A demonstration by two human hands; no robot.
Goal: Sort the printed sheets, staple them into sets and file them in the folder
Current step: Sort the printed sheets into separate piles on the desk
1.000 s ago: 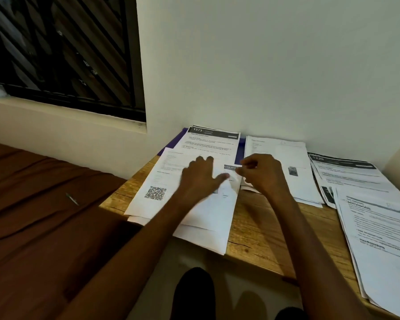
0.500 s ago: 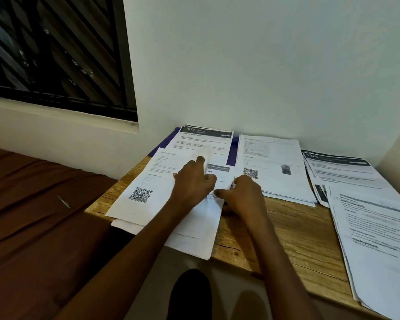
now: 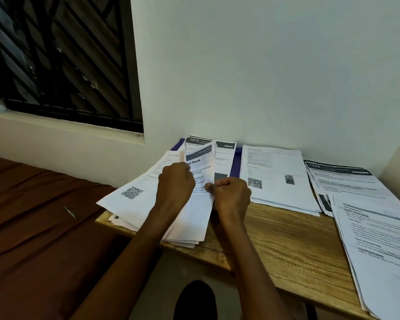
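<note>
Fingers (image 3: 208,187) pinch sheet (image 3: 202,167) — wooden table (image 3: 275,239).

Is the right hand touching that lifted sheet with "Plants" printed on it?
Touching. The head view shows the right hand pinching the lower right edge of the lifted sheet, with the thumb tip on the paper.
</note>
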